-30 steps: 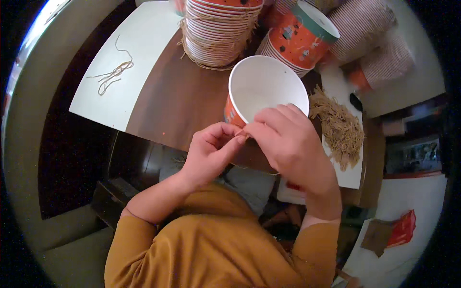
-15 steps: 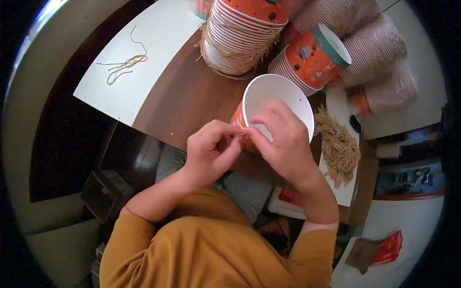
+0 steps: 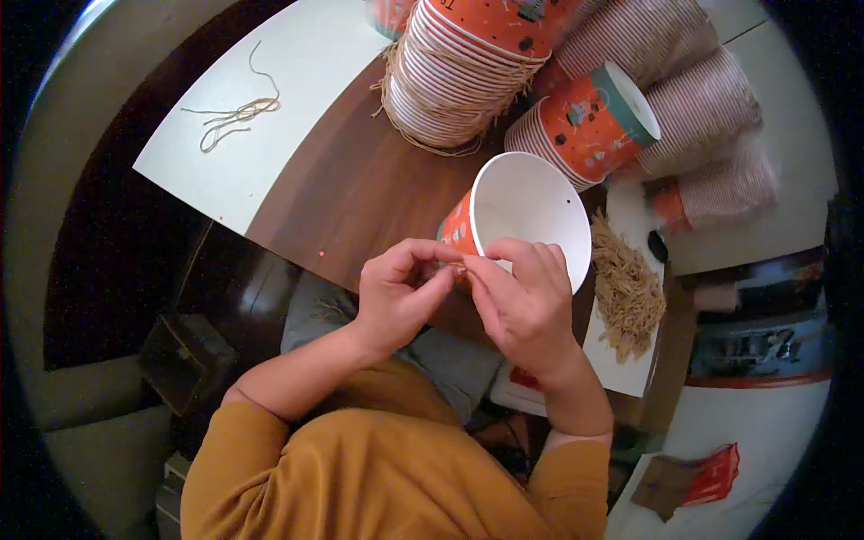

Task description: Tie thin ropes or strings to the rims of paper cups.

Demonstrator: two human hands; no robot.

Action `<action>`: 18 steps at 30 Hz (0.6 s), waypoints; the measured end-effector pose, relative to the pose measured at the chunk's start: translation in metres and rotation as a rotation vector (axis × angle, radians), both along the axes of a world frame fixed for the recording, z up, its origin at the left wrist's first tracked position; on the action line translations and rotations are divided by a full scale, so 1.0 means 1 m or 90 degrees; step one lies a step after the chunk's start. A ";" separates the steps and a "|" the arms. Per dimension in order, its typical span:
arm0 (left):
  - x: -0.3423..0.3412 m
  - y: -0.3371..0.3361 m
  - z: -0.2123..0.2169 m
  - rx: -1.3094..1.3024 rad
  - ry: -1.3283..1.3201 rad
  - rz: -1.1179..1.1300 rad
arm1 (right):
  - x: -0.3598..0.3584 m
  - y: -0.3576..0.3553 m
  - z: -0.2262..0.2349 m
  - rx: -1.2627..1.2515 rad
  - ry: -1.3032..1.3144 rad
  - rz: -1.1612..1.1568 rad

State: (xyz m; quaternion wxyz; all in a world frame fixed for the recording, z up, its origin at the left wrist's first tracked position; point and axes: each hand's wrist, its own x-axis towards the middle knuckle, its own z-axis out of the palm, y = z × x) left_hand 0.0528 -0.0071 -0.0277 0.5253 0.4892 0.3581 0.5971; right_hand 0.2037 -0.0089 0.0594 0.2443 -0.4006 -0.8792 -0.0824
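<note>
So, head cam: the white-lined orange tub (image 3: 526, 202) sits just past my hands, a bit right, its axis running from the base at lower left toward the wide mouth on the right. My right hand (image 3: 526, 306) is nearer that mouth, overlapping the near rim; my left hand (image 3: 396, 292) is outside the wall. Both are pinched, fingertips meeting, but what's between them is too tiny to tell.

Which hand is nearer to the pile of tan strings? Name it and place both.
Right. The right hand is left of the pile of tan strings, across a gap; the left hand is farther left, beyond the right hand.
</note>
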 end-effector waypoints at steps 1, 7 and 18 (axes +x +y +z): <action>0.000 0.000 0.000 0.000 0.017 -0.006 | 0.000 0.001 0.000 0.000 -0.002 0.000; -0.001 0.001 0.000 -0.049 -0.048 -0.048 | -0.003 0.002 -0.001 -0.083 0.116 -0.046; -0.004 0.013 0.005 0.321 0.136 0.094 | -0.016 0.001 0.014 -0.039 -0.068 -0.069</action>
